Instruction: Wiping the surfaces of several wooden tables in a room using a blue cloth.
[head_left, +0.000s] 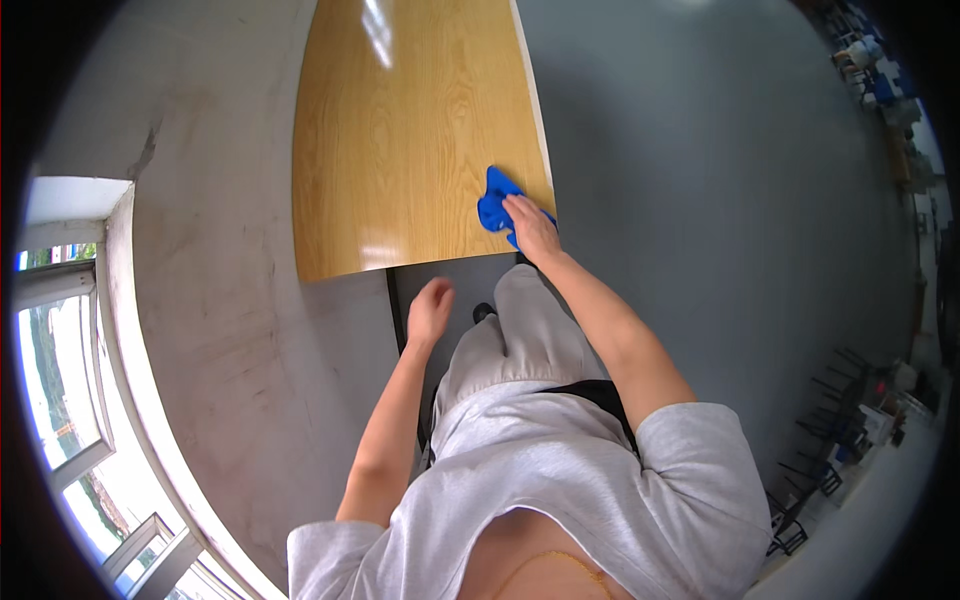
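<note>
A blue cloth (495, 202) lies bunched on the wood-grain tabletop (397, 150), close to its near right corner. My right hand (534, 229) presses on the cloth with the fingers laid over it; part of the cloth is hidden beneath the palm. My left hand (430, 307) hangs in front of the table's near edge, apart from it. Its fingers are loosely curled and slightly blurred, and no object shows in them.
A stained pale wall (217, 300) runs along the table's left side, with an open-framed window (67, 375) in it. Grey floor (712, 225) spreads to the right. Stacked chairs (817, 435) and assorted items stand along the far right.
</note>
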